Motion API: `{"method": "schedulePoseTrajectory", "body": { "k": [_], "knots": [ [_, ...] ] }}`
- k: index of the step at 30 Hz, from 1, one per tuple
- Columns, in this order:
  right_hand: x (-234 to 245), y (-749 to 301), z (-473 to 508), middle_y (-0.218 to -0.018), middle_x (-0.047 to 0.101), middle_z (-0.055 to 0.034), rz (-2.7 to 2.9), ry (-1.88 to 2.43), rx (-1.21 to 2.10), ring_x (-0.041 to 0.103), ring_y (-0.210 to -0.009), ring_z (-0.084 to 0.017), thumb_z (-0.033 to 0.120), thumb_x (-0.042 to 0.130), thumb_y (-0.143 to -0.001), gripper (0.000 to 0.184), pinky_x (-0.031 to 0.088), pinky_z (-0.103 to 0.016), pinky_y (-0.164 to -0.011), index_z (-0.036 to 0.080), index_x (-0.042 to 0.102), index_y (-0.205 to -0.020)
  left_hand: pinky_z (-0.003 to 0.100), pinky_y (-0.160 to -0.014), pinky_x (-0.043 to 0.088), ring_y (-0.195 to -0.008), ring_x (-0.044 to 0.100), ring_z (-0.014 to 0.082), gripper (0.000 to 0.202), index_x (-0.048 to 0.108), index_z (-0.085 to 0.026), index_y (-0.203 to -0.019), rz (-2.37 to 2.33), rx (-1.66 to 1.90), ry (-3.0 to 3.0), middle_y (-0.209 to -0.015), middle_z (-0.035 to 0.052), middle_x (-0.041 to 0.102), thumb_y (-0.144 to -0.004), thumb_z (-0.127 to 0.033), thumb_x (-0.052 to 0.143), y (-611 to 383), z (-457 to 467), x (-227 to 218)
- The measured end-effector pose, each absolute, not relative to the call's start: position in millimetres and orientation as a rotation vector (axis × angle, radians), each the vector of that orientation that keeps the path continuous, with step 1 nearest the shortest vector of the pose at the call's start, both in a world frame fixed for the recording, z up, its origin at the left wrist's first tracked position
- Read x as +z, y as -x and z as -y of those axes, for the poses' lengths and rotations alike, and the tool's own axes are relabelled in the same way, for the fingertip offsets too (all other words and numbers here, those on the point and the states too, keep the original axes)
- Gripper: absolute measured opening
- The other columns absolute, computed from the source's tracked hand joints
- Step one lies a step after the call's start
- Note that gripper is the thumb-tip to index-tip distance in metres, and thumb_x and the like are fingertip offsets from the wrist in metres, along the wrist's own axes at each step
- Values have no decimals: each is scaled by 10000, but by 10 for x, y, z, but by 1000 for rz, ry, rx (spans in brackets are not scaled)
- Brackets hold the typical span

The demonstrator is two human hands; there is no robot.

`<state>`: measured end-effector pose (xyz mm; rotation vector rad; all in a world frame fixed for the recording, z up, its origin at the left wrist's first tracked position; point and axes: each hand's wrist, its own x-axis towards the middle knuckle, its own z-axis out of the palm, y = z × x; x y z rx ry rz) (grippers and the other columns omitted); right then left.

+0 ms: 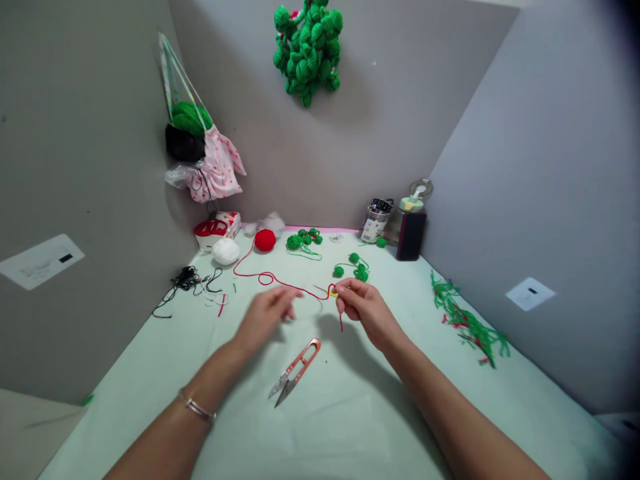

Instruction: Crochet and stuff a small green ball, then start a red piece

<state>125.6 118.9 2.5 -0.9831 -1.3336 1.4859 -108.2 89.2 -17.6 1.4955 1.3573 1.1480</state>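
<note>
My right hand (367, 308) pinches the red yarn (300, 287) between thumb and fingertips, and a short tail hangs below. The yarn runs left in a loose curve with one small loop to the red yarn ball (265, 240). Just left of these fingertips shows a crochet hook (332, 293) with a yellow handle and thin metal shaft; whether the hand touches it I cannot tell. My left hand (267, 317), slightly blurred, hovers left of the yarn with fingers apart and nothing seen in it. Orange-handled thread snips (299, 369) lie between my forearms, blades toward me.
Green crocheted balls (357, 267) and a white yarn ball (225, 251) lie toward the back. Black yarn scraps (185, 279) are at left, green scraps (465, 317) at right. A pen holder (375, 221) and a dark phone-like slab (411, 237) stand back right.
</note>
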Motion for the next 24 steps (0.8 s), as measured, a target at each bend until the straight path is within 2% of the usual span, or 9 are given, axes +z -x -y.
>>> {"method": "schedulePoseTrajectory", "body": {
  "k": [2,5,8,10,13,17,21,24],
  "knots": [
    [21,-1169,-1077,-539,625,17,1433,967,1495,346,-470,-80,456,804,-810,281,214,-254,-481,195,707,-775,325,-669,525,-708,663,218,432,796,-173,-894,-1184,1106,-1409,-706,43,713,-882,-582,660,790,-795,-227],
    [-21,-1079,-935,-597,669,1,1755,962,1528,426,-497,-102,406,725,-880,232,292,-254,-499,201,719,-773,324,-803,534,-858,676,212,410,779,-183,-944,-1072,1202,-1210,-862,64,747,-912,-570,648,631,-739,-280],
    [-98,-1090,-944,-671,683,-10,1921,1043,1368,483,-562,-131,328,693,-886,153,346,-261,-537,221,741,-786,310,-882,528,-952,664,195,390,724,-200,-961,-1007,1308,-1003,-970,60,721,-892,-582,682,706,-760,-275],
    [-148,-1141,-1028,-784,684,-31,1877,1099,1219,510,-663,-153,258,733,-835,74,354,-268,-587,233,750,-767,311,-889,538,-916,666,185,403,679,-198,-884,-946,1310,-909,-893,41,682,-850,-596,734,759,-773,-244],
    [-197,-1225,-1173,-896,662,-51,1746,1163,1081,514,-762,-173,217,762,-783,77,328,-273,-618,242,729,-719,279,-813,546,-763,631,145,403,656,-190,-826,-871,1255,-837,-747,-10,599,-796,-559,813,755,-748,-190],
    [-167,-1284,-1263,-749,673,-28,1582,1174,1168,473,-621,-149,325,766,-779,97,335,-282,-580,234,733,-773,224,-686,508,-657,569,111,381,726,-157,-859,-831,1145,-835,-685,-23,583,-791,-513,842,682,-690,-173],
    [-40,-1308,-1254,-861,743,-49,1417,1081,1412,418,-534,-101,462,751,-762,310,325,-272,-517,209,737,-941,236,-645,503,-605,546,108,365,759,-139,-818,-832,1068,-860,-663,-17,590,-779,-489,853,659,-708,-249],
    [35,-1321,-1239,-830,700,-26,1316,1020,1536,384,-525,-74,492,785,-718,351,300,-246,-494,207,715,-913,231,-664,504,-612,562,109,322,778,-130,-819,-838,1054,-877,-661,-9,606,-797,-443,847,690,-741,-307]
  ]
}}
